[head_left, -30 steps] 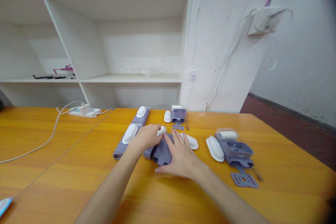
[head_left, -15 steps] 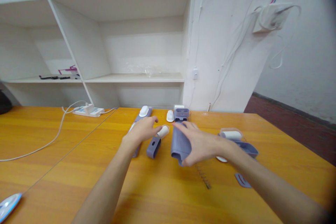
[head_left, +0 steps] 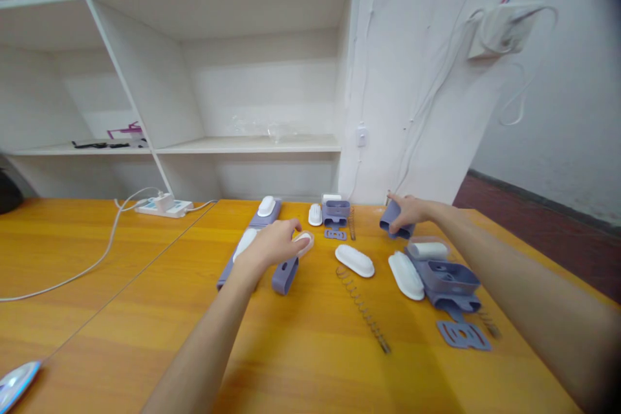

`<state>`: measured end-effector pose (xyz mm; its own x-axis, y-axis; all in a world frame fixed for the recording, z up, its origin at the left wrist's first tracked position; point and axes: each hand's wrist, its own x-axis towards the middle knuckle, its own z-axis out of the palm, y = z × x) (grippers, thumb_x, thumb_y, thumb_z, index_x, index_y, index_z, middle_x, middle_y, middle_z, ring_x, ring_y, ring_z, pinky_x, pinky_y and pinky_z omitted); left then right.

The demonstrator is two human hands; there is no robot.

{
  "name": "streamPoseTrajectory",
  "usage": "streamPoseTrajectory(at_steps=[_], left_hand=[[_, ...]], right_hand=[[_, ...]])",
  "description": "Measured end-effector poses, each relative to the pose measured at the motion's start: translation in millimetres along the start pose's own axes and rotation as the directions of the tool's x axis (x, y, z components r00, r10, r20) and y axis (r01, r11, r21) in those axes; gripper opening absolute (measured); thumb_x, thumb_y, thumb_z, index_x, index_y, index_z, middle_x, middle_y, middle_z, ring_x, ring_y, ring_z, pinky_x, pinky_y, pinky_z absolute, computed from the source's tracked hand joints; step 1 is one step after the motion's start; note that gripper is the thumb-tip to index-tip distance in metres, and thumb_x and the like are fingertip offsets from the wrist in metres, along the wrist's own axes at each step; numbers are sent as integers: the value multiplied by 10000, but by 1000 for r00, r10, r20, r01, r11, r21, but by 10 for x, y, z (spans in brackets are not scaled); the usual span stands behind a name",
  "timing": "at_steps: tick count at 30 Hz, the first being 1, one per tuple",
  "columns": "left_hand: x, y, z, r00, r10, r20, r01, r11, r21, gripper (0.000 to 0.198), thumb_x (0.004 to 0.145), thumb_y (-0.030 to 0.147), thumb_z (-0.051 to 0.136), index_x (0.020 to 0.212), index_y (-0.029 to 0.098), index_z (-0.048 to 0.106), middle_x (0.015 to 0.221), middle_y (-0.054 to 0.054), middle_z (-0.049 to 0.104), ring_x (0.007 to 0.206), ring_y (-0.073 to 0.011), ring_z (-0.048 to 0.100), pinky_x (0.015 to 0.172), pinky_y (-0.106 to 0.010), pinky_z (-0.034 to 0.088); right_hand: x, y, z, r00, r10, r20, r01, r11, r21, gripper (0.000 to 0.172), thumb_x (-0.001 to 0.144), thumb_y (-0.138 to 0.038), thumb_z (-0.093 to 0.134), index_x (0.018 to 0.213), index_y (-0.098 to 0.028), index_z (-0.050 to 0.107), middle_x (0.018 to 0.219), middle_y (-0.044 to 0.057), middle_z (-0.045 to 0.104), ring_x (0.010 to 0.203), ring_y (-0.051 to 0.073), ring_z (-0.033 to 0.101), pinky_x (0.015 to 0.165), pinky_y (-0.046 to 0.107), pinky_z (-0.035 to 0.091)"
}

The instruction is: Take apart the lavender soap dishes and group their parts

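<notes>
My left hand point(head_left: 272, 243) rests on the orange table point(head_left: 121, 323), fingers curled over a small white oval cap point(head_left: 305, 242) that sits above a short purple sleeve point(head_left: 284, 275). My right hand point(head_left: 406, 210) is stretched to the far right side and grips a purple plastic housing point(head_left: 394, 219) just above the table. Between the hands lie a white oval cover point(head_left: 355, 260) and a long metal spring point(head_left: 361, 307). A second white cover point(head_left: 405, 275) lies beside a stack of purple parts point(head_left: 446, 278).
A flat purple gasket point(head_left: 463, 334) lies at the near right. More purple and white parts point(head_left: 334, 212) stand at the table's back edge. A white power strip point(head_left: 160, 206) with its cable lies at the back left. White shelving point(head_left: 218, 77) rises behind the table.
My right hand has carried the purple housing from the middle of the table to the far right back. The spring and the white cover it hid now show. My left hand stayed put.
</notes>
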<state>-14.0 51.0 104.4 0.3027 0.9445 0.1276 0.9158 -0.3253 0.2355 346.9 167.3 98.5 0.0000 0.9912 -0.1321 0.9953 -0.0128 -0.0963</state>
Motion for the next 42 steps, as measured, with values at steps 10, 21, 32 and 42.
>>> streamPoseTrajectory(at_steps=[10, 21, 32, 42], left_hand=[[48, 23, 223, 999, -27, 29, 24, 996, 88, 314, 827, 461, 421, 949, 229, 594, 924, -74, 682, 803, -234, 640, 619, -284, 412], [52, 57, 248, 998, -52, 44, 46, 991, 126, 319, 847, 442, 422, 985, 217, 601, 980, -95, 679, 886, -255, 643, 701, -308, 455], [105, -10, 256, 995, -97, -22, 100, 975, 198, 332, 860, 425, 422, 1007, 191, 605, 987, -124, 675, 912, -274, 643, 743, -342, 469], [429, -39, 272, 958, -224, 179, 173, 949, 262, 576, 619, 616, 633, 945, 143, 674, 986, -197, 683, 944, -355, 638, 745, -395, 502]], right_hand=[[295, -69, 339, 993, -85, 79, 81, 995, 52, 1233, 400, -408, 810, 1456, -128, 239, 1348, 200, 425, 1193, 385, 451, 938, 441, 428], [330, 5, 419, 998, -58, 23, 57, 998, 37, 397, 897, -392, 546, 1223, -169, 511, 1178, 90, 565, 985, 207, 585, 847, 413, 488], [339, 150, 399, 997, 71, 34, -70, 997, -23, 319, 908, -335, 549, 1178, -165, 534, 1147, 74, 564, 949, 193, 588, 799, 383, 515], [180, 114, 329, 999, 28, -46, -30, 998, -49, 332, 838, -399, 611, 1093, -186, 606, 982, 88, 635, 838, 201, 617, 745, 350, 513]])
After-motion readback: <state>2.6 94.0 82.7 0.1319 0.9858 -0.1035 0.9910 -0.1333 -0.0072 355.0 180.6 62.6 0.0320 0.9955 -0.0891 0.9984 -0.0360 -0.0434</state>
